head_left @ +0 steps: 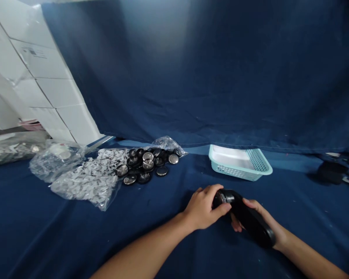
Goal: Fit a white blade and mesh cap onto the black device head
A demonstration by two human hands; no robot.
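Low and right of the middle, a black fabric shaver (254, 223) with a thick handle and a round head is held between my two hands. My left hand (203, 207) is closed round its head, thumb and forefinger on the ringed rim. My right hand (267, 221) grips the handle, thumb along the upper side; part of its fingers is hidden beneath. To the left lies a pile of round black caps with metal mesh faces (147, 164). Beside them, a clear plastic bag (87, 182) spills many small white-grey parts.
Behind my hands stands a light-blue perforated basket (240, 172) with something white inside. Blue cloth (151, 232) covers the table, and a blue curtain (206, 77) hangs at the back. White boxes (55, 89) are stacked at left; dark items (331, 172) lie far right.
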